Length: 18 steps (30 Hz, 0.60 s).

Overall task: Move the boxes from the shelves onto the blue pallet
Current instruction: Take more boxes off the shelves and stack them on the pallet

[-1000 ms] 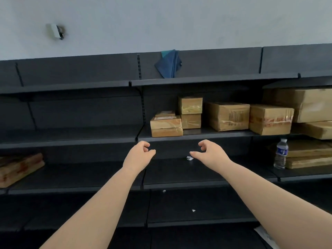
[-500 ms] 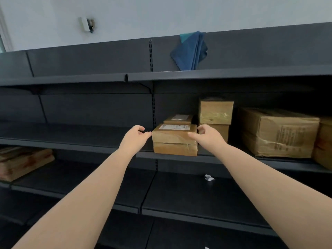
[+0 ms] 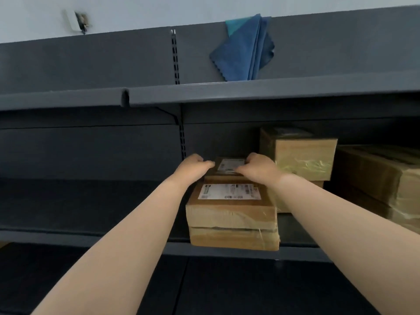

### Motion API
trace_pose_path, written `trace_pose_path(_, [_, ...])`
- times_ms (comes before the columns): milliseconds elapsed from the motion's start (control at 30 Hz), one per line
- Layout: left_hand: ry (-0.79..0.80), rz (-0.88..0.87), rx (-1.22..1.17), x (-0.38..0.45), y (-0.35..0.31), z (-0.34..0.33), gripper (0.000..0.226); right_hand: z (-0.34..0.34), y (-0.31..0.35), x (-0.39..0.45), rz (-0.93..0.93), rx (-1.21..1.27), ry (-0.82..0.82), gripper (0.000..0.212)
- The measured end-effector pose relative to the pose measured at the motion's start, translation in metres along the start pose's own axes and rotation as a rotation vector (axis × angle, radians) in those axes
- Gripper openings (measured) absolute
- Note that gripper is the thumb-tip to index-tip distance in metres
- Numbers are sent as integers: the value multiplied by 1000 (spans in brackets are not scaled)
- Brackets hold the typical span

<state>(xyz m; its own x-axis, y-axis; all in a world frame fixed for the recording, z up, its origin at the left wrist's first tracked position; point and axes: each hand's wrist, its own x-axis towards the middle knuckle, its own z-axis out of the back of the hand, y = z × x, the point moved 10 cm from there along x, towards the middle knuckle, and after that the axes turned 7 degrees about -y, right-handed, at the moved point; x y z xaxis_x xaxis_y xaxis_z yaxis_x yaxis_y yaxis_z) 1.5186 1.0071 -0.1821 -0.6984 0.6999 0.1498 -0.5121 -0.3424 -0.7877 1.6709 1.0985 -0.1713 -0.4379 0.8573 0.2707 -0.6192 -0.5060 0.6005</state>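
A small flat cardboard box (image 3: 228,166) with a white label sits at the back of the middle shelf (image 3: 91,237). My left hand (image 3: 193,167) curls around its left end and my right hand (image 3: 259,170) grips its right end. In front of it, at the shelf's edge, stands a stack of two taped brown boxes (image 3: 231,219), the upper one bearing a white shipping label. Both my forearms reach over and beside this stack. The blue pallet is not in view.
To the right stand two stacked taped boxes (image 3: 302,155) and a larger taped carton (image 3: 381,178). A folded blue cloth (image 3: 244,51) leans on the upper shelf (image 3: 250,92). The lower shelf (image 3: 250,283) runs dark below. A white wall fixture (image 3: 75,20) hangs top left.
I have stepped closer to the shelves. My hands moved from the sides of the front stack back to the small box behind it and closed on its two ends.
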Motion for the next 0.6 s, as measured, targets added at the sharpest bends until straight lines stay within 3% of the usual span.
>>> trace_pose_path(133, [84, 138, 40, 3, 28, -30, 45, -9, -20, -9, 14, -116, -94, 46])
trace_pose_path(267, [62, 174, -45, -1, 44, -25, 67, -3, -36, -19, -44, 70, -140, 51])
trace_pose_path(400, [113, 300, -181, -37, 64, -20, 39, -8, -55, -36, -134, 205, -71, 62])
trace_pose_path(600, [-47, 320, -343, -105, 88, 2, 46, -11, -41, -91, -93, 405, -41, 65])
